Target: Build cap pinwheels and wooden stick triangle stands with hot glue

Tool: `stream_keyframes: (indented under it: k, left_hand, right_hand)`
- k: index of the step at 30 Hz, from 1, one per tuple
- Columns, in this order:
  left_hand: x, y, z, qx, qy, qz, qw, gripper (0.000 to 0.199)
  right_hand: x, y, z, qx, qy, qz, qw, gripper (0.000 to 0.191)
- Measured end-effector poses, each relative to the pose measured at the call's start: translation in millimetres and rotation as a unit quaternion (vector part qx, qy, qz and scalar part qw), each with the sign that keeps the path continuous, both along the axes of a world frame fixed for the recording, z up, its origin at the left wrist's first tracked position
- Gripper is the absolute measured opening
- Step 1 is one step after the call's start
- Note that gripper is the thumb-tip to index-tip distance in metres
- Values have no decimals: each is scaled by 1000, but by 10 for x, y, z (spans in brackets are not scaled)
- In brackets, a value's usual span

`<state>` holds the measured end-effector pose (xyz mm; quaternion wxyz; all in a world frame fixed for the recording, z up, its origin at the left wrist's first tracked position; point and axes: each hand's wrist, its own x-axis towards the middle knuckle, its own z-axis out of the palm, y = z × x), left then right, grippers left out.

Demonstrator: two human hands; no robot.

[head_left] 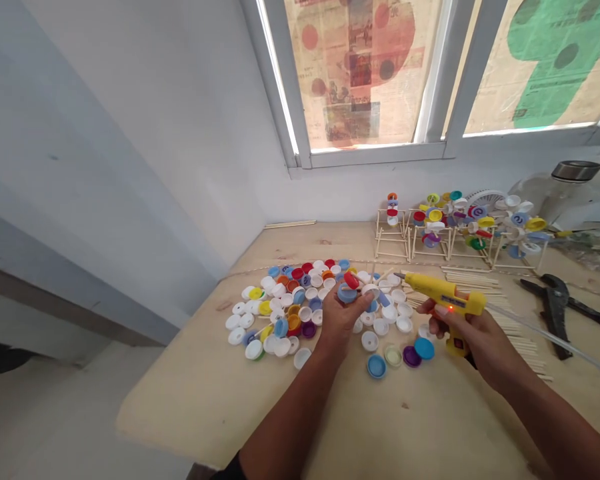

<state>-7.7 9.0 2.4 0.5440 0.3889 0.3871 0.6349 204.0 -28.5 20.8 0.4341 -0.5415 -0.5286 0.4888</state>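
Our left hand (341,319) pinches a light, probably fragile cap cluster (351,288), best held by its rims, above the wooden table (180,407); our right grips the glue gun (443,297).

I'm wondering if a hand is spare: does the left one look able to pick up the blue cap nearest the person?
Probably not straight away: the left hand is busy holding other caps, though the blue cap lies uncovered close by.
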Motion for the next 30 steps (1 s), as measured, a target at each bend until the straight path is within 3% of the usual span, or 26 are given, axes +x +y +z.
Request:
stream_keyframes:
  k: [3, 10, 15, 21, 30]
  left_hand:
    - [7, -9, 26, 0, 3, 8, 1000, 34]
    - [64, -73, 140, -19, 15, 41, 999, 34]
    - [17, -48, 69, -15, 63, 27, 998, 33]
    - [-43, -6, -48, 2, 107, 19, 994, 34]
    - [-4, -57, 25, 28, 148, 32, 988, 33]
  right_hand:
    - [-6, -2, -66, 17, 6, 9, 1000, 40]
    - [-88, -38, -110, 29, 63, -52, 996, 36]
    - [-108, -84, -142, 22, 12, -39, 999, 38]
    - [-197, -175, -141, 42, -30, -102, 993, 35]
    - [-219, -182, -185, 124, -84, -89, 985, 21]
